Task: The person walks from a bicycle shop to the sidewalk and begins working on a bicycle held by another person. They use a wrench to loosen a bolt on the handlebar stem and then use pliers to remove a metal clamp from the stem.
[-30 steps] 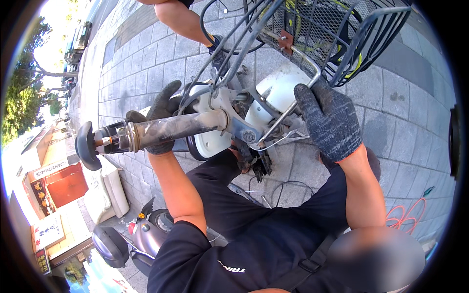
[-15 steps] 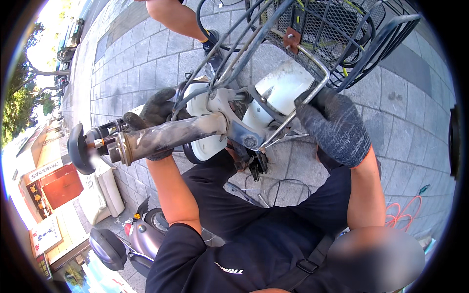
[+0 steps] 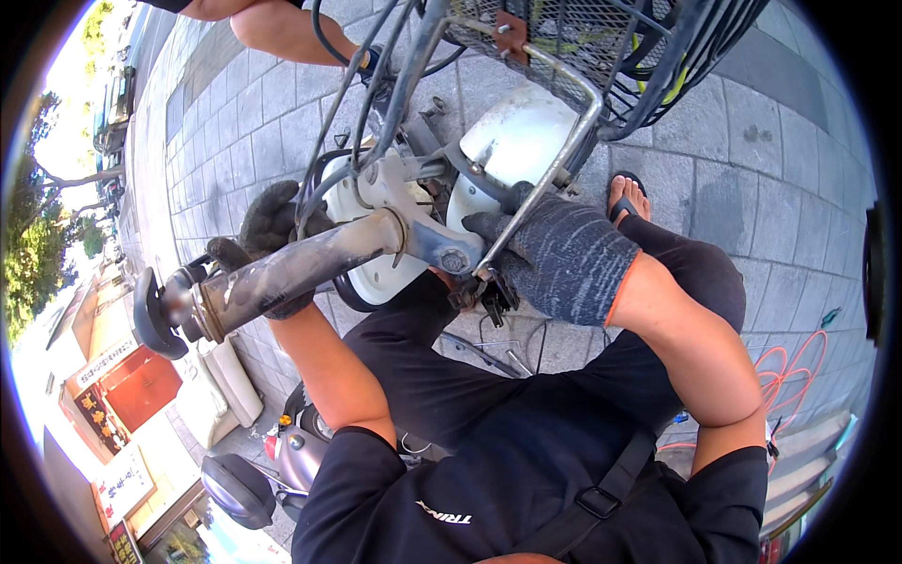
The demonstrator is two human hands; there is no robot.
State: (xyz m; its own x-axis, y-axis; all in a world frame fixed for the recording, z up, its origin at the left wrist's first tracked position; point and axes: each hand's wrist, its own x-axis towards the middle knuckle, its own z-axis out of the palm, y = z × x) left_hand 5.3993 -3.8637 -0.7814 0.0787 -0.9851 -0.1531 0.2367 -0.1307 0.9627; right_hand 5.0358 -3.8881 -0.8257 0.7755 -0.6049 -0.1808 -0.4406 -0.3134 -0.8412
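My left hand point(image 3: 272, 230), in a dark grey knit glove, is behind a thick, brown-stained metal tube point(image 3: 305, 273). Its fingers curl up around the far side, close to the cables; the tube hides the palm. A grey fork crown point(image 3: 418, 221) joins the tube's right end. My right hand point(image 3: 564, 258), gloved alike, reaches behind a bent metal rod point(image 3: 584, 132). Its bent fingertips come out left of the rod, against the white mudguard point(image 3: 512, 141) and crown. What they grip is hidden. White panels point(image 3: 385, 277) sit below the crown.
A black wire basket point(image 3: 601, 47) hangs beyond the mudguard, and dark cables point(image 3: 362, 117) run down to the crown. Another person's leg point(image 3: 291, 33) stands at the upper left. A parked scooter point(image 3: 291, 461) is at lower left, an orange hose point(image 3: 785, 371) at right.
My right hand has slid off the rod's upper bend, down and left toward the crown. The tube, crown and basket have shifted left with my left hand. My right foot has come into view.
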